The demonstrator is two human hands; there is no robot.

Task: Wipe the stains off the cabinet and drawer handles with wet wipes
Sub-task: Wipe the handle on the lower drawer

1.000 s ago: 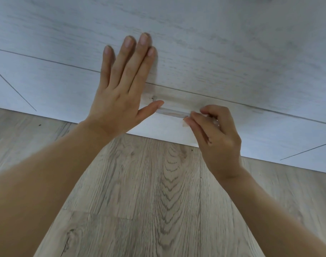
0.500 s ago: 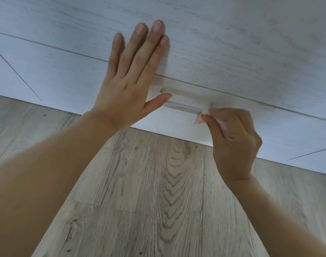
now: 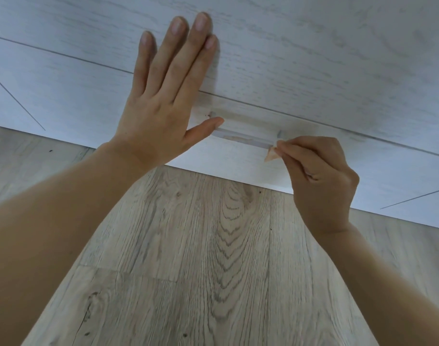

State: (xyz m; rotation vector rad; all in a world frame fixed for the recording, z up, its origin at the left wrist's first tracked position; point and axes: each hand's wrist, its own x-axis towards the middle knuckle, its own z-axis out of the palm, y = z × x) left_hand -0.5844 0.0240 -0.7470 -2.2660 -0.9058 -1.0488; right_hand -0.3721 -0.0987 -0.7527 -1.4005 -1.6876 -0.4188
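No text, label, brand, number or sign can be read anywhere in the view.

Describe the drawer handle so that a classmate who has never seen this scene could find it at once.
Start at the pale whitewashed wood-grain cabinet front above the grey-brown plank floor. On its lowest panel, between the two hands, runs a slim pale horizontal bar handle. It is the only raised strip there; the other lines are thin dark seams.
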